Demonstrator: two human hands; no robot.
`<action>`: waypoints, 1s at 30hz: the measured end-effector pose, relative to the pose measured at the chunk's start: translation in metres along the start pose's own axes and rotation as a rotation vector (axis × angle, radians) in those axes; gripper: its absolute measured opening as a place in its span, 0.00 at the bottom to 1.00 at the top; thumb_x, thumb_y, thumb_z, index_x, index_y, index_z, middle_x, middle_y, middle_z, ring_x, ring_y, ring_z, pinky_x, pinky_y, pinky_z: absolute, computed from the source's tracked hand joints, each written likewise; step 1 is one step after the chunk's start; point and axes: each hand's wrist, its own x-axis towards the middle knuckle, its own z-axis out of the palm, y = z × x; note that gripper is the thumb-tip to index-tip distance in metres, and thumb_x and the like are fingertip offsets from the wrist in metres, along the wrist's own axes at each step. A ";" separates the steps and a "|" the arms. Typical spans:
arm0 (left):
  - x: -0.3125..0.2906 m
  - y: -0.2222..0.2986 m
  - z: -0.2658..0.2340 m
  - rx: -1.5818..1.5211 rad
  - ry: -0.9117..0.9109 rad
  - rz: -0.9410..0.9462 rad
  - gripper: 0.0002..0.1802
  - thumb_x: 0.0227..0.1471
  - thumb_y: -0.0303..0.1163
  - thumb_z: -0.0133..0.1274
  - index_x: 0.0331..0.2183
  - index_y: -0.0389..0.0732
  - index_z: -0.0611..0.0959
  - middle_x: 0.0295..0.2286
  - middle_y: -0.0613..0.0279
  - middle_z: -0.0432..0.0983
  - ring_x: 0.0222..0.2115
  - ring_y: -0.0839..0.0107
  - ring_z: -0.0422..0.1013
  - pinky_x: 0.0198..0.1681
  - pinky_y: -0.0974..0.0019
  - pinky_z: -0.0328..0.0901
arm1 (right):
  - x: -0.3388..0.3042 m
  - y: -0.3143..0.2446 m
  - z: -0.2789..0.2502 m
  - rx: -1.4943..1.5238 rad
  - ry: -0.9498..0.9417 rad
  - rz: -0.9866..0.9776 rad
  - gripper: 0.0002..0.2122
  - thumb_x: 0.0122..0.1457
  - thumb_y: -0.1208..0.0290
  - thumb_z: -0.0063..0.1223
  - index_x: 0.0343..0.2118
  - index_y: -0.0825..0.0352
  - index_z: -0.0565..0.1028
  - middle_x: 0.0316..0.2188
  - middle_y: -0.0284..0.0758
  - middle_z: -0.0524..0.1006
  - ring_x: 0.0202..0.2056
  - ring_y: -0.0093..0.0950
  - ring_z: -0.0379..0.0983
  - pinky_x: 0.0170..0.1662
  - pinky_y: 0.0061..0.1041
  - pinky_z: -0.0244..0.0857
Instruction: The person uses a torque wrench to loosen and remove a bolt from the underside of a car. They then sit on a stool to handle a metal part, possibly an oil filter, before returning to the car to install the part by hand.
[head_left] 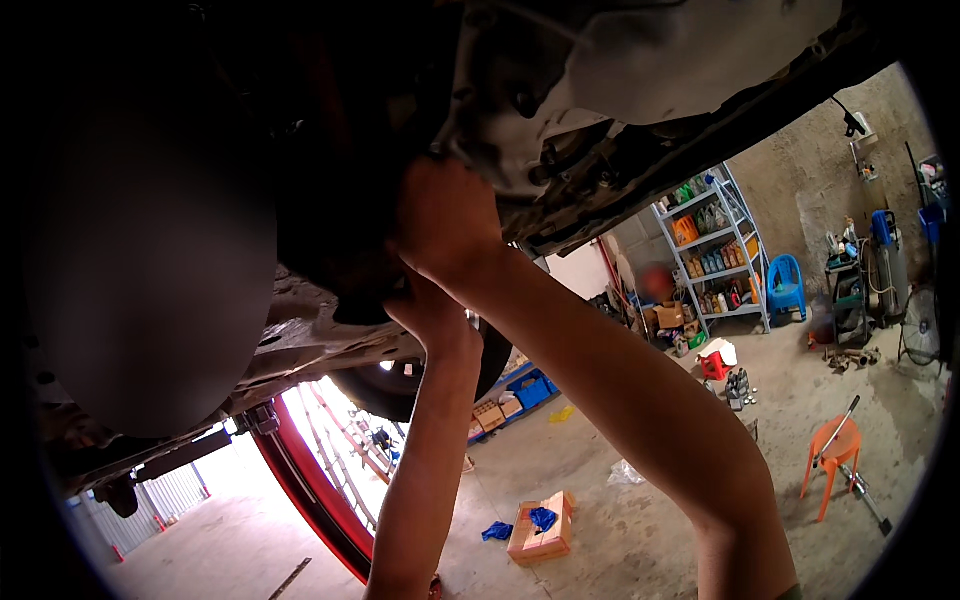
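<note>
Dark grey metal vehicle underbody (520, 150) spans overhead; the bare right hand (450, 215) reaches into its shadow, just above the bare left hand (432, 312). Whether fingers clamp anything, I cannot tell.

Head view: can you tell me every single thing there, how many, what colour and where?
car underside: 1, grey and black, overhead
big rounded shape: 1, grey, left, unclear what
wheel: 1, black, middle, partly hidden
post: 1, red, lower left
shelf rack: 1, pale blue, right background
bottles: too many to count, mixed colours, on the rack
chair: 1, blue, beside the rack
stool: 1, orange, far right
fan: 1, grey, right edge
carton: 1, orange-brown, on the floor
crumpled items: 2, blue, on and beside the carton
smaller clutter: uncountable, mixed colours, right
left hand: 1, bare, below the car underside, grip unclear
right hand: 1, bare, just above the left
</note>
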 end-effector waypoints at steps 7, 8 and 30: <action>0.026 -0.015 -0.046 -0.155 -0.242 -0.165 0.21 0.59 0.44 0.42 0.47 0.41 0.72 0.45 0.66 0.71 0.43 0.75 0.66 0.44 0.69 0.60 | 0.005 -0.009 -0.002 0.015 -0.017 0.059 0.04 0.47 0.78 0.56 0.26 0.65 0.80 0.28 0.44 0.81 0.34 0.39 0.80 0.35 0.33 0.75; 0.036 -0.017 -0.060 -0.343 -0.453 -0.261 0.30 0.60 0.51 0.29 0.58 0.47 0.63 0.56 0.63 0.62 0.56 0.69 0.59 0.58 0.65 0.53 | 0.006 -0.010 0.001 0.024 -0.015 0.054 0.04 0.47 0.78 0.56 0.26 0.65 0.80 0.28 0.44 0.81 0.34 0.39 0.80 0.35 0.33 0.75; 0.032 -0.046 -0.052 -0.388 -0.416 -0.242 0.31 0.60 0.54 0.27 0.57 0.46 0.65 0.54 0.61 0.64 0.54 0.69 0.61 0.56 0.65 0.57 | -0.006 -0.001 0.023 0.130 0.170 0.096 0.01 0.43 0.75 0.57 0.19 0.66 0.78 0.21 0.45 0.78 0.27 0.43 0.79 0.31 0.37 0.74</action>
